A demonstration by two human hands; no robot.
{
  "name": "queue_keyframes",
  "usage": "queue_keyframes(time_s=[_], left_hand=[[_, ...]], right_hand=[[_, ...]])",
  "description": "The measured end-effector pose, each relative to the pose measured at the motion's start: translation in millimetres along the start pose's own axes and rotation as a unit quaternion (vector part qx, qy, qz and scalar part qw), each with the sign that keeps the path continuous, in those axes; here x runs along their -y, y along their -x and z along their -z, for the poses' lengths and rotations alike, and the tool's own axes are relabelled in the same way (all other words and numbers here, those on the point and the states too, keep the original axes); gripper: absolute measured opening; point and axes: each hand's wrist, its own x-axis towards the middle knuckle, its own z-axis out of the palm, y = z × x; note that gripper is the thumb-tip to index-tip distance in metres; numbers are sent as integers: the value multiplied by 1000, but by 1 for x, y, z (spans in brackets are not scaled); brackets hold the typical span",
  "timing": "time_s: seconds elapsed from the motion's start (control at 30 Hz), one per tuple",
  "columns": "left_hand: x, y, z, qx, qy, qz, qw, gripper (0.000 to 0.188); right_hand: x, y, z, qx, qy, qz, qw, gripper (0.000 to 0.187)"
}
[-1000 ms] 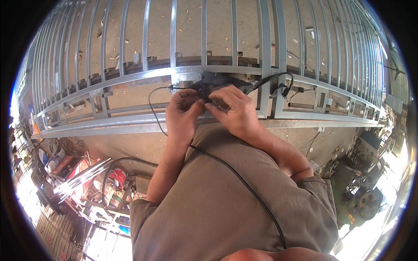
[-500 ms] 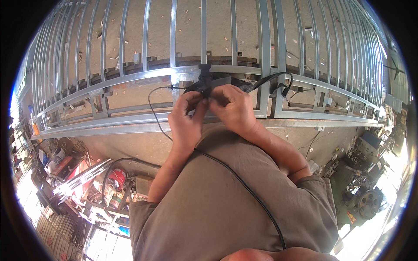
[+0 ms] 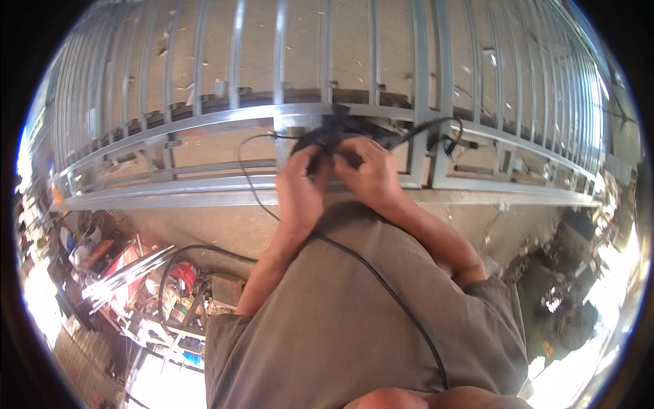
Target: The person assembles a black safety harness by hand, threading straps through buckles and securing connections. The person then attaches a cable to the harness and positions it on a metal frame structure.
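Blk strap [image 3: 335, 126] pinched btwn L grip [image 3: 300, 184] & R grip [image 3: 371, 170].
Strap sits at & just beyond the fingertips; both grips nearly closed on its near end, exact finger hold too blurred to tell. Metal railing [image 3: 238, 114] runs behind grips & out to both sides. Thin cable [image 3: 249, 184] curves just L of L grip; blk loop [image 3: 432, 125] R of R grip. Below grips: brown shirt [image 3: 327, 320] w/ blk cable [image 3: 378, 276] across.

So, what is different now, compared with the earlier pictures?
The left hand has shifted slightly rightward, nearer the right hand. The view moved a little and blurred. Both hands remain at the black strapped item by the metal railing; no letting go is visible.
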Motion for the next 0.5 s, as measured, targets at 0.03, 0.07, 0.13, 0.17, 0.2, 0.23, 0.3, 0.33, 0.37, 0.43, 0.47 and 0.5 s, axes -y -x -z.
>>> queue_keyframes(time_s=[0.03,0.07,0.13,0.17,0.2,0.23,0.3,0.33,0.37,0.43,0.47,0.5], left_hand=[[3,-1,1,-2,-2,-23,1000,22],[5,0,1,-7,-9,-47,999,24],[10,1,2,-1,11,-76,997,28],[13,1,1,-6,0,-77,997,29],[17,-2,-1,-11,0,-81,997,30],[20,-1,-3,-16,1,-66,998,30],[29,-1,-7,-6,25,-25,999,31],[33,-1,-8,6,37,-3,999,31],[37,-1,-10,20,69,37,997,32],[43,-2,-12,13,73,45,996,33],[46,-1,-14,5,71,50,996,34],[47,0,-15,4,64,37,997,34]], right_hand=[[-1,-3,-1,13,23,-4,1000,18],[0,-4,-1,21,32,23,999,17],[2,-5,-3,32,43,26,998,17],[3,-5,-2,36,49,33,998,16],[2,-8,-1,43,51,28,997,16],[2,-9,0,43,60,63,995,15],[0,-12,-1,47,71,87,993,15],[-1,-12,-1,49,74,80,993,14],[-2,-13,-3,54,72,80,993,15],[-5,-13,-6,61,73,91,991,14],[-7,-12,-7,60,80,103,990,14],[-8,-11,-7,60,85,114,988,13]])
